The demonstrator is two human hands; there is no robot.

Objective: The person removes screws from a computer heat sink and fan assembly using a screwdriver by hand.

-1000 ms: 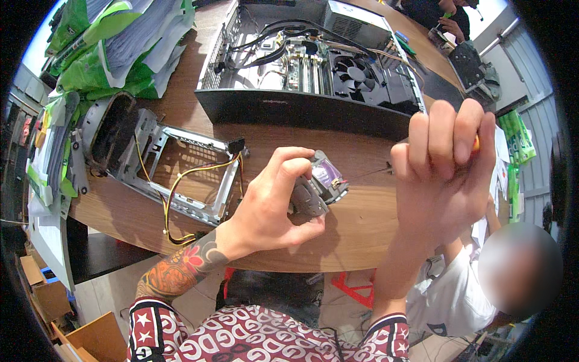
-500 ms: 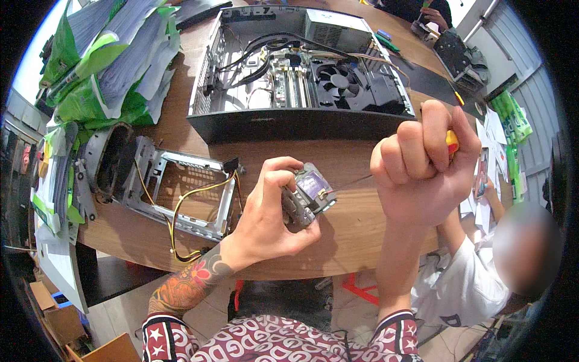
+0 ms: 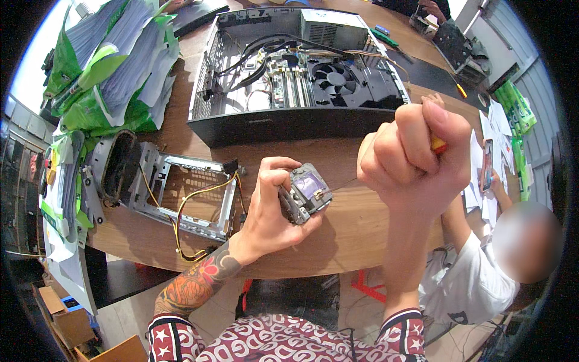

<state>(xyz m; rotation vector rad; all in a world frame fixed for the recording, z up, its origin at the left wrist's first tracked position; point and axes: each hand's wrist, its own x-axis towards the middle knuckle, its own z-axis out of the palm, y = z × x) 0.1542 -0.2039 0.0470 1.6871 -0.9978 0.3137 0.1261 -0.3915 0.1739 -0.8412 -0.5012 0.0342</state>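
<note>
My left hand [image 3: 268,208] is wrapped round a small boxy grey part [image 3: 308,188] with a shiny purplish face, holding it above the table. What kind of part it is, I cannot make out. My right hand [image 3: 416,157] is closed in a fist round a screwdriver [image 3: 438,145]; some of its yellow and red handle shows between the fingers. Its thin shaft [image 3: 345,184] points left, with the tip at or very near the part's right side. Whether the tip touches cannot be seen clearly.
Behind my hands stands an opened computer case [image 3: 265,128] with a fan and cables. A metal drive bracket [image 3: 199,220] with yellow and black wires lies at left. Bundled papers in green wrapping [image 3: 114,78] rise at the back left. A person in white [image 3: 470,271] sits at right.
My right hand has moved slightly left and down, bringing the screwdriver's tip closer to the grey part. The part has turned slightly in my left hand.
</note>
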